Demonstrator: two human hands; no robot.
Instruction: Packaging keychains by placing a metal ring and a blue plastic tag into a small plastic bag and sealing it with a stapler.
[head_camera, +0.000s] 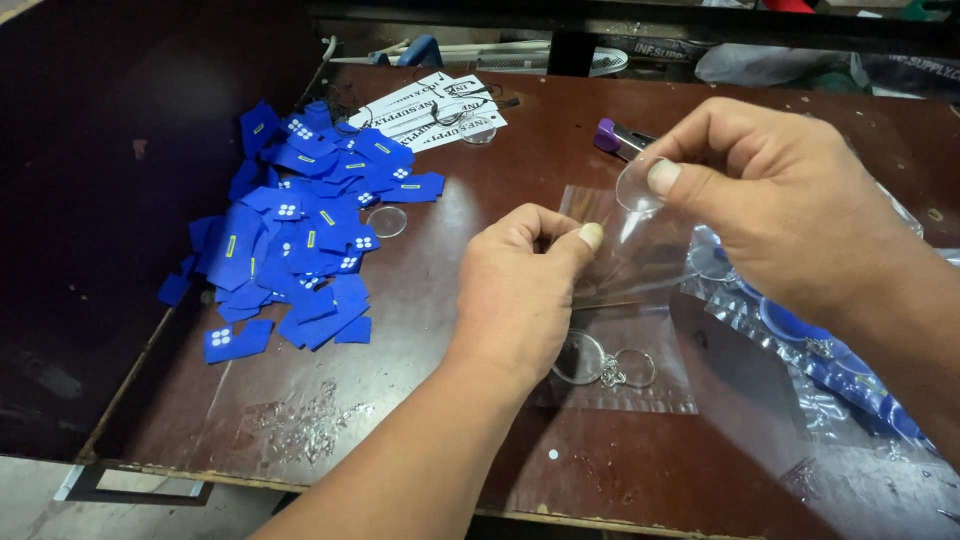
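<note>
My left hand (520, 290) pinches the left edge of a small clear plastic bag (630, 265) held just above the brown table (450, 430). The thumb and fingers of my right hand (780, 200) grip the bag's upper right part together with a clear round disc (638, 188). Under my left hand, a clear round keychain disc with a metal ring (610, 368) lies on another clear bag flat on the table.
A heap of small blue fabric labels (295, 225) covers the table's left side. White paper tags with strings (440, 105) lie behind it, and a loose clear disc (386, 221) beside it. Packed blue keychains in clear bags (830, 365) lie at the right. A purple-handled tool (615, 138) sits at the back.
</note>
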